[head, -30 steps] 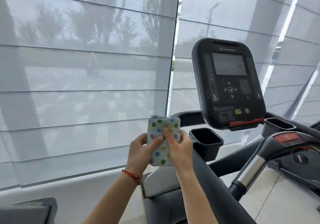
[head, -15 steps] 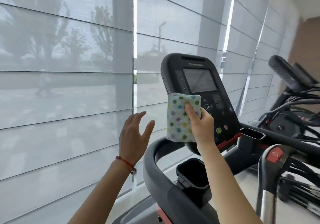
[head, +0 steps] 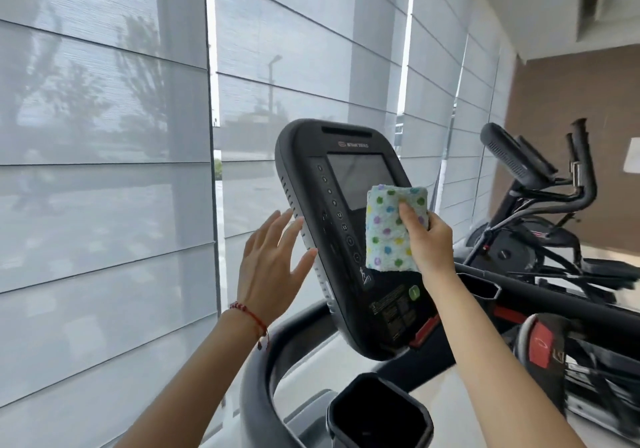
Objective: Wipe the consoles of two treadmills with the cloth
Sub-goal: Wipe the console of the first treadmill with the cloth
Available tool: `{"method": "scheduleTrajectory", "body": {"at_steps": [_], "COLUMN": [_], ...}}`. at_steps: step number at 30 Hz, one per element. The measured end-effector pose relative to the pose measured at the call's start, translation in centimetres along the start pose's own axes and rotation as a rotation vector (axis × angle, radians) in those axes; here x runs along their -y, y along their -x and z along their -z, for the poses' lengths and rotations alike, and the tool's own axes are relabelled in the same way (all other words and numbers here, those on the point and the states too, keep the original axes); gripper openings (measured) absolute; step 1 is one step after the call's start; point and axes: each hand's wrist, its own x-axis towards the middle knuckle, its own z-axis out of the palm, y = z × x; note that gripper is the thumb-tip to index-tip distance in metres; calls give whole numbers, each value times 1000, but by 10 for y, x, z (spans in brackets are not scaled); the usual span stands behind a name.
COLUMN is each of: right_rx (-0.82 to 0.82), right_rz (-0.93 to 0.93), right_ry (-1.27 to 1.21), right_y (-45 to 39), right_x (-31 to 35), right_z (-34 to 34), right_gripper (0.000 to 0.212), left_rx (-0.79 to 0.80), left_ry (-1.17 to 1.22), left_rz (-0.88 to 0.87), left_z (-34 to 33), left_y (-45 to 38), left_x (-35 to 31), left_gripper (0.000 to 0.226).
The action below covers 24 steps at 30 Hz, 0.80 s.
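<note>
Head view: right hand [head: 427, 239] presses cloth [head: 391, 229] on console [head: 311, 184].

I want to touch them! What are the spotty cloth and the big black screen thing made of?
The cloth looks like soft, fluffy terry fabric: its edges are fuzzy. The console looks like hard matte black plastic, smoothly moulded, with a glossy screen that shows reflections, perhaps glass or clear plastic.

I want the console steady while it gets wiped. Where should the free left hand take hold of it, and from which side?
Probably its left edge, from the left: the left hand is open beside the console there, and that rounded rim is bare, while the cloth covers the face.
</note>
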Motion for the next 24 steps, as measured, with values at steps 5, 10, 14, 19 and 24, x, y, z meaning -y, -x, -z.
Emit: {"method": "scheduleTrajectory", "body": {"at_steps": [5, 10, 14, 19, 24], "right_rx": [41, 77, 89, 16, -24], "right_rz": [9, -20, 20, 72, 157], "right_ry": [17, 32, 139, 240, 344], "right_y": [-48, -101, -134, -141, -142], "right_x": [-8, -16, -26, -43, -56], "right_z": [-9, -27, -49, -73, -89], "right_gripper": [23, 27, 25, 33, 51], "left_rx": [15, -9, -20, -36, -92], "left_ry": [-30, -51, -103, -194, -149], "left_rz": [-27, -42, -47, -107, -115], "left_z": [-27, -49, -71, -94, -103], "left_y": [-40, -84, -110, -117, -117], "left_x": [11, 14, 25, 35, 36], "left_gripper": [54, 55, 56, 57, 54]}}
